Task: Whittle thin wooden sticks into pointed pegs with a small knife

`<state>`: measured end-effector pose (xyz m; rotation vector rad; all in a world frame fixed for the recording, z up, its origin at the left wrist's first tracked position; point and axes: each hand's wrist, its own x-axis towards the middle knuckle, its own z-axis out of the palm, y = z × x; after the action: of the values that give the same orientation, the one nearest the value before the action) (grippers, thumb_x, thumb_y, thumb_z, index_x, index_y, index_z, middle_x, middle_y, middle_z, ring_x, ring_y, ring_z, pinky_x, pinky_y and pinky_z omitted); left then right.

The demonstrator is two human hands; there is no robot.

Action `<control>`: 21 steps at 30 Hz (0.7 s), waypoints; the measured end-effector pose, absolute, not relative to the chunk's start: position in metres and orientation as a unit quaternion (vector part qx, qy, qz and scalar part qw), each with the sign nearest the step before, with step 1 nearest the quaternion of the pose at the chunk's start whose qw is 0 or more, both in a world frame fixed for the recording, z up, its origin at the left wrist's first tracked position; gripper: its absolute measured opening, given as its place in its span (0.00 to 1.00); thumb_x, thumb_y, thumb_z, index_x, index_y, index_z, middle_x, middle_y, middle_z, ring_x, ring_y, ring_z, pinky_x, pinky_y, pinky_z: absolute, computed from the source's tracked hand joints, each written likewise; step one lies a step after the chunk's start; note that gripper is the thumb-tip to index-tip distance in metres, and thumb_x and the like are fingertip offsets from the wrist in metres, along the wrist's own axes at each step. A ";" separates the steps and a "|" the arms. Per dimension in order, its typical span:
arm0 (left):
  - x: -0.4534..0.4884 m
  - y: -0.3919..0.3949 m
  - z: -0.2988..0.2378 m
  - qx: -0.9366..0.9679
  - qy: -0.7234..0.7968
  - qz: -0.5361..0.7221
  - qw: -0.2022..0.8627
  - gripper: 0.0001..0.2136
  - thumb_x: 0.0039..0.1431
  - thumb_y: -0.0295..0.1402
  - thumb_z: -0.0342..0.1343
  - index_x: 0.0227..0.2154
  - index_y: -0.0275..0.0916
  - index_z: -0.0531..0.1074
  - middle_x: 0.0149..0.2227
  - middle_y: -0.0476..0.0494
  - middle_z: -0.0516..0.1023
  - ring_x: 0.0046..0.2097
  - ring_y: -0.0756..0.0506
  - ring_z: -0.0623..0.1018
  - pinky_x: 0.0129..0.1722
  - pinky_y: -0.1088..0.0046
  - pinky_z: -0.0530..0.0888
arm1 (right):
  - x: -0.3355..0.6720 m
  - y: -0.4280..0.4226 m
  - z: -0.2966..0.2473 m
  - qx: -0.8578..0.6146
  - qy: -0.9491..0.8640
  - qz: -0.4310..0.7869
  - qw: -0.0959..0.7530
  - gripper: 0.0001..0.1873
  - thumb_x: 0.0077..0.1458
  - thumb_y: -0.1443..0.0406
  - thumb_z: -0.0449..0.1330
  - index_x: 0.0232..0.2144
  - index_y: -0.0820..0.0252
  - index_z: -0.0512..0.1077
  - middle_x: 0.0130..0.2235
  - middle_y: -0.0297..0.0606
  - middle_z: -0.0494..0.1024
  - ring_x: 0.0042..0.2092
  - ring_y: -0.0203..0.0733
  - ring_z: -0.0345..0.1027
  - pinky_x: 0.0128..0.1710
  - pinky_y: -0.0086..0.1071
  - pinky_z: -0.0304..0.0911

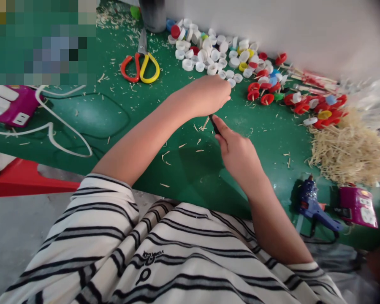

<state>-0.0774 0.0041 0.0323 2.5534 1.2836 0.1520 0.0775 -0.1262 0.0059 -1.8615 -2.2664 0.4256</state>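
My left hand (213,96) is curled above the green table, its knuckles close to the nearest white bottle caps (237,78). Its fingers are bent inward, and what they hold is hidden beneath the hand. In my right hand (240,154) is a slim tool with a black handle (214,124), the index finger stretched along it. The tool's far end disappears under my left hand. A thin pale wooden stick (205,123) shows just below the left hand; whether it is held or lies on the table, I cannot tell.
Scissors (139,67) with red and yellow handles lie at upper left. Red caps with sticks (267,99) sit right of the white ones, near a wood-shaving pile (348,147). A blue glue gun (315,204) and purple power strip (357,207) are at right; a white cable (66,141) loops left.
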 end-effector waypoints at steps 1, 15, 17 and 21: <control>-0.077 0.003 0.033 0.884 0.443 0.049 0.145 0.19 0.65 0.38 0.46 0.44 0.41 0.82 0.33 0.37 0.81 0.40 0.39 0.79 0.37 0.65 0.66 | 0.078 -0.128 0.005 -0.626 -0.761 0.146 0.090 0.32 0.70 0.63 0.45 0.74 0.51 0.56 0.47 0.47 0.82 0.37 0.46 0.74 0.38 0.36 0.66; -0.078 0.003 0.034 0.887 0.441 0.033 0.134 0.19 0.67 0.37 0.45 0.44 0.39 0.81 0.32 0.36 0.79 0.40 0.40 0.79 0.37 0.65 0.65 | 0.076 -0.131 0.012 -0.645 -0.749 0.138 0.054 0.32 0.70 0.63 0.46 0.74 0.49 0.57 0.45 0.45 0.83 0.36 0.45 0.74 0.36 0.35 0.64; -0.078 0.004 0.033 0.892 0.431 0.033 0.128 0.19 0.67 0.36 0.44 0.42 0.40 0.82 0.33 0.36 0.79 0.39 0.40 0.79 0.37 0.65 0.65 | 0.072 -0.125 0.016 -0.646 -0.752 0.130 0.037 0.32 0.70 0.63 0.45 0.74 0.49 0.56 0.43 0.45 0.83 0.35 0.46 0.74 0.35 0.35 0.63; -0.079 0.005 0.033 0.901 0.420 0.029 0.107 0.20 0.66 0.35 0.42 0.40 0.39 0.82 0.34 0.35 0.80 0.38 0.39 0.78 0.34 0.64 0.63 | 0.067 -0.116 0.017 -0.639 -0.758 0.127 0.025 0.33 0.70 0.64 0.44 0.75 0.50 0.55 0.42 0.46 0.83 0.36 0.48 0.74 0.35 0.35 0.63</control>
<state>-0.0794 0.0050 0.0330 2.6524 1.2357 0.0844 0.0671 -0.1160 0.0168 -1.9756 -2.3457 0.3942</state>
